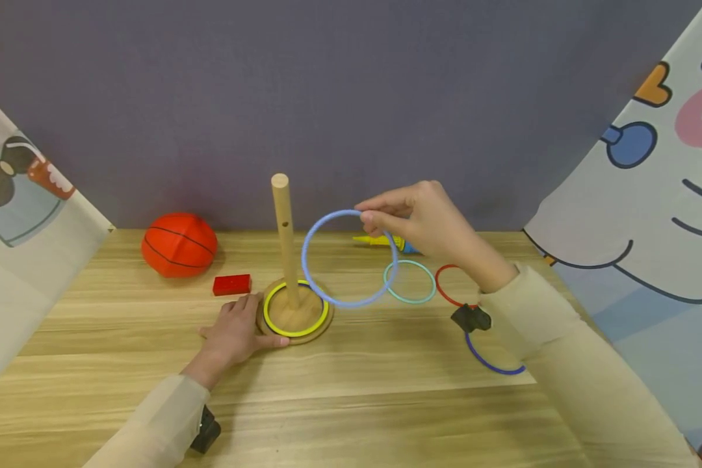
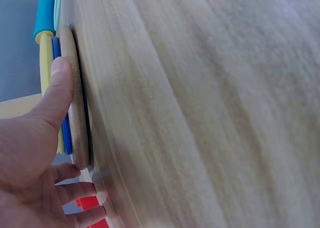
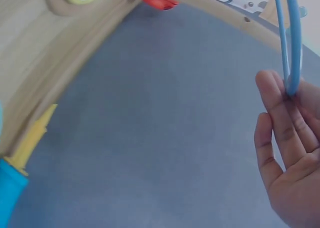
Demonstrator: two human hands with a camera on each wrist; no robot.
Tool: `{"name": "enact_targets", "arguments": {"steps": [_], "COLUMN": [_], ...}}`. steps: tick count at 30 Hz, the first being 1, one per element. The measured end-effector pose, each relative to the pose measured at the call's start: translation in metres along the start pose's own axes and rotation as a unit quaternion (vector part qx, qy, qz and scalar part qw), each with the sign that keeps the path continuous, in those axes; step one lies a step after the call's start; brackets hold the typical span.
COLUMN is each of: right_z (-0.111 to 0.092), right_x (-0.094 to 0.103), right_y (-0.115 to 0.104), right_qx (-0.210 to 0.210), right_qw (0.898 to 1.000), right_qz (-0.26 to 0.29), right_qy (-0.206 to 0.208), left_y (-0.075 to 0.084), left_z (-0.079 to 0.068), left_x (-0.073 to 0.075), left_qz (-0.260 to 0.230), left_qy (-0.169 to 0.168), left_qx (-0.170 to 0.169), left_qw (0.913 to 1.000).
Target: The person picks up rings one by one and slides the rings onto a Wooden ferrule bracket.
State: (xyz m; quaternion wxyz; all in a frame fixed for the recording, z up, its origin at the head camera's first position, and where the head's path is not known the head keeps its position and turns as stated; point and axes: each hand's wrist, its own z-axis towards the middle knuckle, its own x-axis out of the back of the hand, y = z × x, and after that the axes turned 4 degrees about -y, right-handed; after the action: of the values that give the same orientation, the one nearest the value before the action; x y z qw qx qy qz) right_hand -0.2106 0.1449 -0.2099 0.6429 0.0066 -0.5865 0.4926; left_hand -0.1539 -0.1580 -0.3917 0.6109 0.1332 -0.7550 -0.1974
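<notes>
A wooden post [image 1: 285, 240] rises from a round wooden base [image 1: 327, 322] at the middle left. On the base lies a yellow ring [image 1: 295, 334] around the post, and the left wrist view shows a dark blue ring [image 2: 66, 135] beneath it. My left hand [image 1: 234, 331] rests at the base's left side with fingers spread; its thumb touches the front rim. Between thumb and fingertips, my right hand [image 1: 424, 211] pinches a light blue ring [image 1: 351, 304]. That ring hangs in the air just right of the post, apart from it.
Right of the base lie a mint ring [image 1: 411, 301], a red ring [image 1: 439, 283] and a blue ring [image 1: 497, 370]. A yellow and blue toy [image 1: 380, 240] sits behind them, partly hidden. At the left are a red block [image 1: 232, 285] and a red ball [image 1: 179, 246]. A grey wall [image 1: 327, 97] stands behind.
</notes>
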Motion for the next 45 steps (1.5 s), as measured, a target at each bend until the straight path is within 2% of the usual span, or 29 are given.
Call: {"name": "enact_targets", "arguments": {"steps": [10,18,23,27,32,45], "right_z": [0.033,0.058,0.068,0.074,0.077,0.07], "right_x": [0.007,0.002,-0.002,-0.007,-0.016,-0.057], "right_y": [-0.035,-0.046,-0.039,-0.031,-0.02,0.013], "right_qx": [0.054,0.052,0.041,0.01,-0.024,-0.064], "right_qw": [0.998,0.994,0.992,0.991,0.991,0.994], "right_qz": [0.009,0.002,-0.024,-0.039,-0.047,-0.025], "right_qy": [0.044,0.093,0.119,0.126,0.121,0.086], "left_y": [0.0,-0.001,0.0,0.0,0.0,-0.003], "left_z": [0.0,0.0,0.001,0.001,0.0,0.0], "left_x": [-0.001,-0.001,-0.002,-0.001,0.0,-0.001], "left_qz": [0.003,-0.003,-0.004,-0.004,-0.003,-0.004], "left_qy": [0.004,0.009,0.004,0.001,0.003,0.005], "left_qx": [-0.004,-0.005,-0.003,0.001,0.001,-0.003], "left_qw": [1.0,0.9999,1.0,1.0,1.0,1.0]}}
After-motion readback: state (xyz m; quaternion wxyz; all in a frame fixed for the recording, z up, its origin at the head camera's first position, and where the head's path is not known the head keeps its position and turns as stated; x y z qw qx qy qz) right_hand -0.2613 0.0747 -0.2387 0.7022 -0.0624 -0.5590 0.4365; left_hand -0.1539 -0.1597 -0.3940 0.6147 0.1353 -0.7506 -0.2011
